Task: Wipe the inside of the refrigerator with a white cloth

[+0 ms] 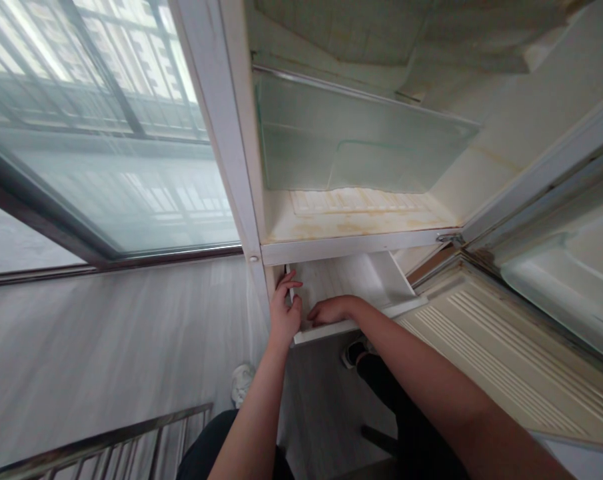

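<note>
white drawer (348, 277), left-edge hands (285, 313), room rightward

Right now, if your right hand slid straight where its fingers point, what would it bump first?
The right hand would probably bump the white drawer at its left side, by the left hand; depth is hard to judge.

The bare left hand (284, 319), thumb and fingers spread, is at the left wall of a white, shallow, box-shaped drawer (354, 280). Just right of it, the bare right hand (334, 309) reaches inside the drawer's front left corner, fingers curled. Beyond both hands is a translucent, greenish glass shelf (361, 143); to their right, a cream, ribbed door panel (496, 357).
</note>
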Available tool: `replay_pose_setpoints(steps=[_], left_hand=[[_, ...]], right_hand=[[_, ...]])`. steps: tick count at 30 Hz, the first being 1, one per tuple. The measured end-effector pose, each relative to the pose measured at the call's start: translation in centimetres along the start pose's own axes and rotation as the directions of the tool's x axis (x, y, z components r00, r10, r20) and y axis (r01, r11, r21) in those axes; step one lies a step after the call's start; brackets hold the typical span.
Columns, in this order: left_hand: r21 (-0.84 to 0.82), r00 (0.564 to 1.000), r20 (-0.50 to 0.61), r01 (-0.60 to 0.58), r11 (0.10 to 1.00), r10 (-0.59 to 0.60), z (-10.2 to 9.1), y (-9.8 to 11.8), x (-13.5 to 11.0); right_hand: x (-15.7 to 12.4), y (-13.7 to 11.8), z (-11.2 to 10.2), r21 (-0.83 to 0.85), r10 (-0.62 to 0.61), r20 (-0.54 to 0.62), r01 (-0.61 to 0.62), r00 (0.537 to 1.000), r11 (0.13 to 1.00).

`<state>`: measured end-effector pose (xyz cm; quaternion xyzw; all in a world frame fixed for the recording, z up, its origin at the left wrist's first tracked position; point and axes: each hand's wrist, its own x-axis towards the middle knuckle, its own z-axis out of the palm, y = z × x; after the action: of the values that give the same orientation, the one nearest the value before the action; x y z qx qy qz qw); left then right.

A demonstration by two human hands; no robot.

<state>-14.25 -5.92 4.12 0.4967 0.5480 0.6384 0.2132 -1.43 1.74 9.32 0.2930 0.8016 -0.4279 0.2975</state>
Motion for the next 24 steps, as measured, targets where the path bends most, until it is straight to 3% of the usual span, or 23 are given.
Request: replay_pose_setpoints(steps=[2,5,8,10,15,21,24], left_hand=[[0.012,1.000,0.001,-0.004,1.000,0.004,0.0,0.1,0.0],[0.013,1.000,0.001,0.003,1.000,-0.003,0.0,0.2,0.1],[0.012,1.000,0.000,0.010,1.000,-0.010,-0.1,0.2,0.1],[0.013,1.000,0.004,0.012,1.000,-0.012,-0.1,0.1,0.1],[0.018,1.000,0.005,0.020,1.000,-0.020,-0.1,0.0,0.1],[0.015,1.000,0.010,0.027,1.000,-0.027,-0.1,0.0,0.2],[-0.009,1.000,0.011,0.025,1.000,-0.025,0.0,-0.3,0.3]], right_hand=[[-2.3,2.1,-0.8,-0.073,0.074,0.001,-0.074,0.997,0.995],[-5.9,5.4,-1.4,-0.173,0.215,-0.118,-0.233,0.969,0.957],[-9.2,8.5,-1.1,-0.177,0.336,-0.271,-0.390,0.902,0.904],[-11.1,10.3,-0.5,-0.144,0.390,-0.405,-0.479,0.827,0.866],[-12.8,12.6,1.5,0.104,0.428,-0.748,-0.547,0.508,0.830],[-12.0,12.5,3.7,0.310,0.377,-0.923,-0.424,0.082,0.851],[-11.8,12.8,4.5,0.325,0.336,-0.942,-0.351,-0.032,0.878]])
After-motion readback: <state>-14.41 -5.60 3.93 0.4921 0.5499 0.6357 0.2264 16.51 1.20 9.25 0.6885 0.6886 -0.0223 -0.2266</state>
